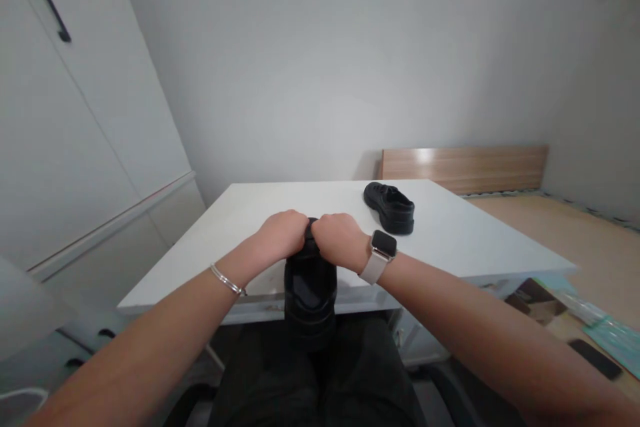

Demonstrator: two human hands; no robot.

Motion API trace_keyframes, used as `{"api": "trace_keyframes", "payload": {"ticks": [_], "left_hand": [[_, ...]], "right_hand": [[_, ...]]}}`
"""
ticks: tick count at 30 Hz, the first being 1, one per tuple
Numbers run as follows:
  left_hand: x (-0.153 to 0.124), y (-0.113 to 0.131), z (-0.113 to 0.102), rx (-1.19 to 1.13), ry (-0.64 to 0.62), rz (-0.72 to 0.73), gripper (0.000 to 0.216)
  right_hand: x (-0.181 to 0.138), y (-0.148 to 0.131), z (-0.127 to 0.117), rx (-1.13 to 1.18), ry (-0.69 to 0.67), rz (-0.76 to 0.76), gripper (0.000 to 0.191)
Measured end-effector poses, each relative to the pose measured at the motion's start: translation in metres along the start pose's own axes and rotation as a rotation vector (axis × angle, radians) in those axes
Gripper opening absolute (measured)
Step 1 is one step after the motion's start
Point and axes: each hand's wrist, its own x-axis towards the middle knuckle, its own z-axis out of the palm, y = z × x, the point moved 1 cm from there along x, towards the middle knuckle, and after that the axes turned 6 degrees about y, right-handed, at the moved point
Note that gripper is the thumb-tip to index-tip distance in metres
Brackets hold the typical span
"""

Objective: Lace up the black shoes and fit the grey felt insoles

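A black lace-up shoe [311,287] is in front of me at the table's near edge, its heel toward me and its opening facing up. My left hand [286,233] is closed at the left of the shoe's lacing area. On the other side, my right hand [340,239] is closed too, knuckles up and nearly meeting the left. Both fists cover the shoe's front, so I cannot tell whether the fingers pinch laces or the upper itself. Farther back to the right, a matching black shoe [390,207] stands upright on the white table [280,197], touched by neither hand.
My legs [310,373] are under the table's near edge. At the right are a bed base with a wooden headboard [465,170], a dark phone [595,359] and a teal plastic package [615,340]. A white cabinet [90,113] stands at the left; a wall rises behind.
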Motion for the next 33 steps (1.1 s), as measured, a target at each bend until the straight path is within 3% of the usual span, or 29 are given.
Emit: {"api": "trace_keyframes", "payload": {"ticks": [4, 9, 14, 22, 25, 28, 31, 33], "left_hand": [[-0.002, -0.005, -0.003, -0.024, 0.087, 0.029, 0.018], [0.004, -0.016, -0.007, -0.213, 0.241, 0.024, 0.018], [0.002, -0.021, -0.002, -0.379, 0.213, 0.072, 0.011], [-0.001, -0.027, 0.010, -0.530, 0.269, 0.066, 0.011], [-0.001, -0.030, 0.008, -0.606, 0.331, 0.040, 0.008], [-0.001, -0.032, 0.002, -0.808, 0.397, 0.010, 0.006], [-0.001, -0.034, -0.005, -1.045, 0.420, -0.016, 0.006], [-0.002, -0.034, -0.007, -1.138, 0.415, -0.028, 0.003]], "right_hand": [[0.008, 0.000, 0.002, -0.045, -0.005, -0.003, 0.029], [0.021, 0.016, 0.001, -0.065, 0.119, -0.008, 0.026], [0.023, 0.020, 0.004, -0.072, -0.072, -0.064, 0.025], [0.023, 0.014, 0.009, -0.119, 0.001, -0.049, 0.027], [0.026, 0.018, 0.009, 0.101, 0.184, 0.015, 0.018], [0.030, 0.023, 0.011, 0.628, 0.361, 0.061, 0.004], [0.033, 0.025, 0.012, 1.153, 0.425, 0.072, 0.004], [0.033, 0.024, 0.010, 1.319, 0.428, 0.072, 0.009]]}}
